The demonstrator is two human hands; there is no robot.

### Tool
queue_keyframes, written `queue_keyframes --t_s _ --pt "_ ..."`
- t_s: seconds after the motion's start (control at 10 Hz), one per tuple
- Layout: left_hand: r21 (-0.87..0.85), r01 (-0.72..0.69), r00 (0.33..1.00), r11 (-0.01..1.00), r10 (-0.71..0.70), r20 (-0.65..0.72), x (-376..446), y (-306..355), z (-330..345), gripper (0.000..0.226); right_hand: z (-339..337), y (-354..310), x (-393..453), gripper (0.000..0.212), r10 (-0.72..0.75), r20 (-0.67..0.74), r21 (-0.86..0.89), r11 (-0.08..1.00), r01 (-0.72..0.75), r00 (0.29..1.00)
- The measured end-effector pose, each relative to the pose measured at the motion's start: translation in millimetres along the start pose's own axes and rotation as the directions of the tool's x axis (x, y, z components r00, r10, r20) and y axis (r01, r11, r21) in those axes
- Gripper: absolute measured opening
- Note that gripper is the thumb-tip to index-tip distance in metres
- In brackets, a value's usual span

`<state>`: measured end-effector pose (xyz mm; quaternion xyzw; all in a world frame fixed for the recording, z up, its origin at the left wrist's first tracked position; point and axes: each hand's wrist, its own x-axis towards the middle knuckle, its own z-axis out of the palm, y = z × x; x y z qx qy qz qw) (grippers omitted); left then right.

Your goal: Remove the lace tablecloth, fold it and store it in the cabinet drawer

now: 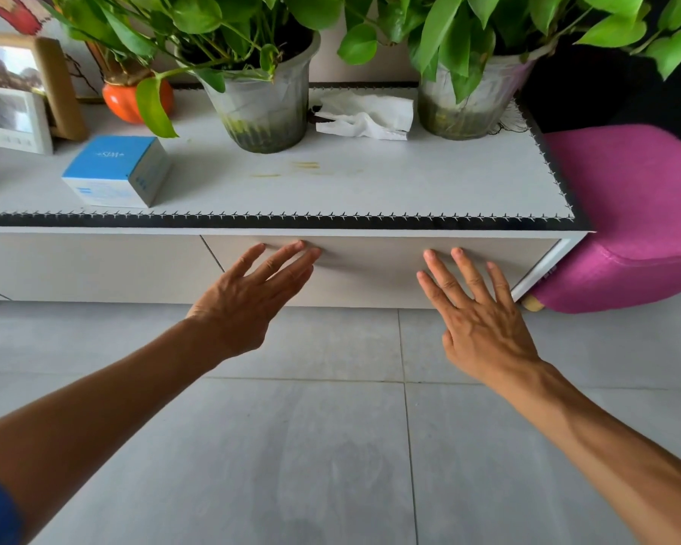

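A low white cabinet (95, 265) fills the middle of the head view. Its drawer front (370, 277) is flush and closed under the top's black stitched edge (331, 221). My left hand (252, 297) is spread flat, fingertips touching the upper left of the drawer front. My right hand (476, 308) is spread too, its fingers against the right part of the same front. Both hands hold nothing. No lace tablecloth shows anywhere; a bit of dark fringe (512, 120) peeks out behind the right pot.
On the cabinet top stand two potted green plants (264, 108) (472, 100), a crumpled white tissue (366, 116), a blue-and-white box (119, 171), an orange vase (126, 100), a small white display (16, 120) and a wooden frame (52, 80). A magenta stool (629, 218) sits right. Grey tile floor (311, 446) lies below.
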<state>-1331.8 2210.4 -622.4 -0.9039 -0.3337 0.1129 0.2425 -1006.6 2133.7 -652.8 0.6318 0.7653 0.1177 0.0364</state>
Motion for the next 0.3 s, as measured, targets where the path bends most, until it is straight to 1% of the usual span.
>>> queue_keyframes --t_s 0.1,0.2,0.3 --pt "-0.112 -0.006 0.999 0.994 0.01 0.035 5.4 0.2 -9.3 0.08 -7.9 -3.9 3.4 0.086 -0.023 0.049 0.052 0.998 0.02 0.999" --pt "-0.542 0.036 0.998 0.84 -0.061 -0.028 -13.9 5.8 -38.6 0.077 -37.5 0.9 -11.4 0.072 -0.029 0.028 0.356 0.934 0.017 0.999" --pt "-0.831 0.006 0.949 0.556 -0.265 -0.17 -39.7 1.5 -60.1 0.074 -64.6 15.6 -32.9 0.06 0.075 -0.068 0.751 0.661 0.002 0.995"
